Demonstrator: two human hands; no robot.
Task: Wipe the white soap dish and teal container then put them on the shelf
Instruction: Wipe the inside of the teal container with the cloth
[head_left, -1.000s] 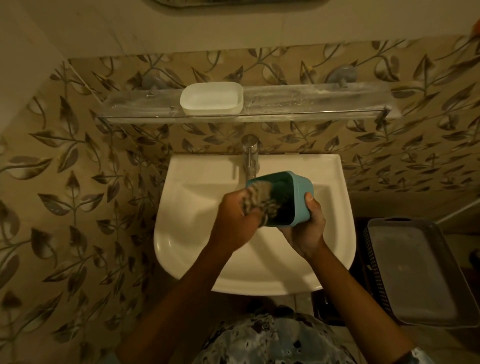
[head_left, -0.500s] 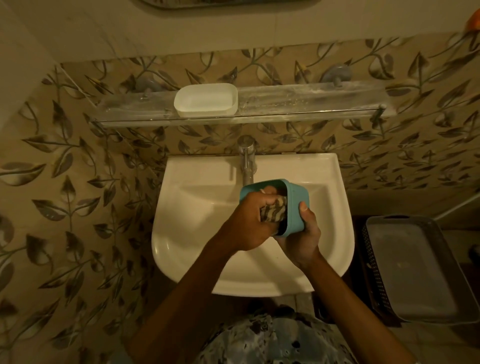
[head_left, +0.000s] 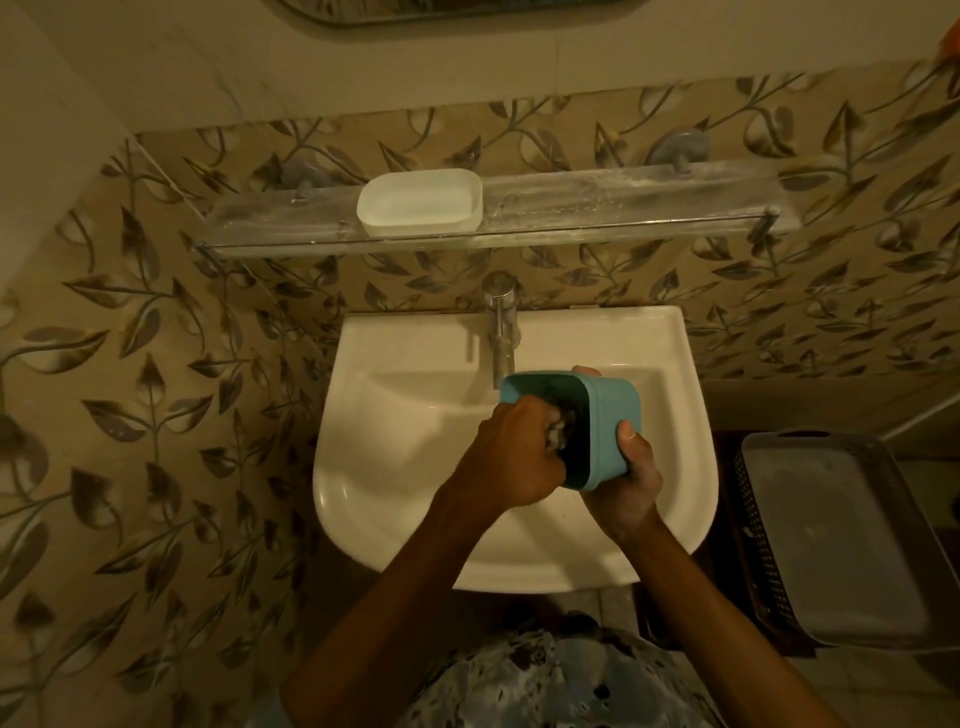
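Head view: teal container (head_left: 605, 426) is held tilted over the sink (head_left: 395, 467), cupped from below by the right hand (head_left: 631, 475), fingers wrapped round its wall. Left hand (head_left: 519, 460) is closed on a cloth (head_left: 558, 434) pushed inside. White soap dish (head_left: 420, 202) is set on the shelf (head_left: 623, 218). Risk judged: hard scrubbing could twist the container loose into the basin.

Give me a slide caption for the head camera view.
Left hand wipes inside teal container held by right hand over sink; soap dish already shelved.
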